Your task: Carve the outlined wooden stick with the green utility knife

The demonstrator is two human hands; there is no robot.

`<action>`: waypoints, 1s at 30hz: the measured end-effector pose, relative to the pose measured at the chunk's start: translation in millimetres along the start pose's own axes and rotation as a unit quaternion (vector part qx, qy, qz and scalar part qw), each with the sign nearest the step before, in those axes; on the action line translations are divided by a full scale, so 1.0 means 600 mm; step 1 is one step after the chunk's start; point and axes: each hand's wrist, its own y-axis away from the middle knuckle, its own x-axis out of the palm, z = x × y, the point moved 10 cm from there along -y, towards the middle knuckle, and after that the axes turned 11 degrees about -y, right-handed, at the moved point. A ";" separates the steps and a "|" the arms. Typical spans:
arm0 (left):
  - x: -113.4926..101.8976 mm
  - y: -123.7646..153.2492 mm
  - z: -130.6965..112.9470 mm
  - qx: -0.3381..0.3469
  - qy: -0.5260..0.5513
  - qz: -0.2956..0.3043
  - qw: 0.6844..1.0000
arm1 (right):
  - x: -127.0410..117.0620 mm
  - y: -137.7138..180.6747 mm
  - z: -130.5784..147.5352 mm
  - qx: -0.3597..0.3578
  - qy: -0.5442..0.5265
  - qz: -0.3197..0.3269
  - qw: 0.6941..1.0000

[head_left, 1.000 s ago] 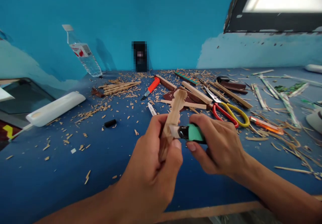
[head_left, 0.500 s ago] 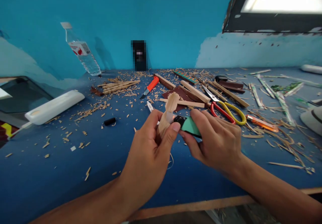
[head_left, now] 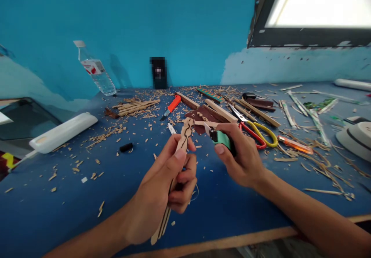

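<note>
My left hand (head_left: 166, 184) is closed round a long thin wooden stick (head_left: 185, 132) with a wavy carved edge, held edge-on above the blue table (head_left: 58, 211); its lower end pokes out below my palm. My right hand (head_left: 242, 157) grips a green-handled utility knife (head_left: 220, 137), whose short blade points up and left. The blade is a little to the right of the stick and apart from it.
Wood shavings litter the table. Behind my hands lie red-and-yellow scissors (head_left: 256, 132), an orange-handled knife (head_left: 172, 106), wooden strips (head_left: 222, 110), a bundle of sticks (head_left: 136, 106) and a small black cap (head_left: 126, 147). A water bottle (head_left: 94, 70) leans on the wall; a white case (head_left: 62, 131) lies left.
The knife blade was pressed against the stick; now it has come off to the right. My left hand has turned the stick edge-on and slid lower down it.
</note>
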 end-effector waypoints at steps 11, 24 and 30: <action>-0.003 0.001 0.014 -0.004 0.032 -0.011 0.999 | 0.015 0.018 0.016 0.023 -0.109 0.026 0.993; -0.005 0.008 0.038 -0.064 -0.269 -0.026 0.961 | 0.041 0.018 -0.037 0.245 -0.464 -0.009 0.852; -0.009 0.012 0.039 -0.091 -0.297 -0.018 0.950 | 0.040 0.027 -0.048 0.274 -0.472 -0.009 0.838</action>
